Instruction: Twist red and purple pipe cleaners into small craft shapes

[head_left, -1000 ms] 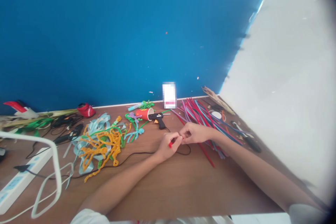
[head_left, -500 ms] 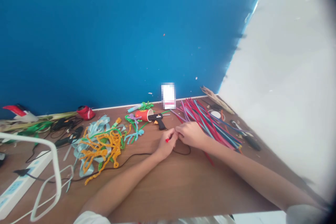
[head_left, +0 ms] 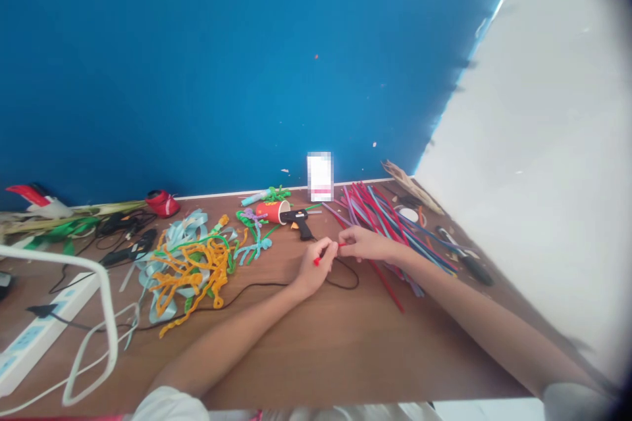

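Observation:
A short red pipe cleaner (head_left: 342, 245) runs between my two hands above the table. My left hand (head_left: 316, 266) is closed around it, and a bent red end pokes out below the thumb. Fingertips of my right hand (head_left: 364, 243) pinch its other end, a small distance from the left. Just beyond the hands lies a black glue gun (head_left: 299, 222), its nozzle pointing right, with its cord (head_left: 257, 285) trailing left across the table. To the right, partly under my right forearm, is a bundle of pink, red, purple and blue pipe cleaners (head_left: 380, 214).
Left lie orange twisted pipe cleaners (head_left: 212, 263) over pale blue ribbon (head_left: 190, 230). A red paper cup (head_left: 270, 212) rests on its side behind. A white power strip (head_left: 37, 335) and white lamp arm (head_left: 105, 302) stand at far left. A black-handled tool (head_left: 474, 268) lies right.
My right hand has moved slightly right, away from the left, and a stretch of red pipe cleaner now shows between them. The view has shifted a little.

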`<state>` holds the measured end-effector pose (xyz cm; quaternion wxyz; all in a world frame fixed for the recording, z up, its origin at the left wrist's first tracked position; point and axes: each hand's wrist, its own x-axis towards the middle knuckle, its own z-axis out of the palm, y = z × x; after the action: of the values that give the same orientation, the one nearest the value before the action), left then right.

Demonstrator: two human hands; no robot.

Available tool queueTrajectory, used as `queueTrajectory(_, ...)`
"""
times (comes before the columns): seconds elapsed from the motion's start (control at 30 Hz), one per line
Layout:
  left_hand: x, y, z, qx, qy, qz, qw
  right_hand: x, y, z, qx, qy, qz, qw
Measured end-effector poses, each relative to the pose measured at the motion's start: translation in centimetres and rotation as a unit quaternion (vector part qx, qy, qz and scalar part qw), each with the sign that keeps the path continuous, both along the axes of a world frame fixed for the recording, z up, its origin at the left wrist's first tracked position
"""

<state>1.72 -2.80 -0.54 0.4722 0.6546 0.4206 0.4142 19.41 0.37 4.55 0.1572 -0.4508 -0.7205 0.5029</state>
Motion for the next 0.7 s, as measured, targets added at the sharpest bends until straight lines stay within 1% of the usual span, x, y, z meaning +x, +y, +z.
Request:
queueTrajectory(0.03,0.0,0.0,0.0,0.002,0.002,0.002,1.0,0.1,0.0,0.1,-0.045,0.01,0.005,0.999)
queueTrajectory(0.07,0.0,0.0,0.1,0.001,0.002,0.004,1.0,0.2,0.1,0.2,-0.075,0.019,0.007,0.997)
queueTrajectory(0.3,0.1,0.2,-0.1,-0.01,-0.016,0.027,0.999,0.5,0.3,0.9,-0.176,0.103,0.01,0.979)
queueTrajectory(0.47,0.1,0.2,-0.1,-0.013,-0.026,0.028,0.999,0.9,0.7,1.1,-0.23,0.152,-0.007,0.961)
queueTrajectory(0.53,0.1,0.1,-0.1,-0.015,-0.027,0.03,0.999,1.1,0.8,1.0,-0.24,0.165,-0.009,0.956)
queueTrajectory(0.63,0.1,0.2,-0.2,-0.017,-0.031,0.027,0.999,1.0,0.7,0.8,-0.247,0.196,0.012,0.949)
queueTrajectory(0.7,0.1,0.2,-0.2,-0.018,-0.038,0.021,0.999,0.8,0.5,0.8,-0.267,0.216,0.022,0.939)
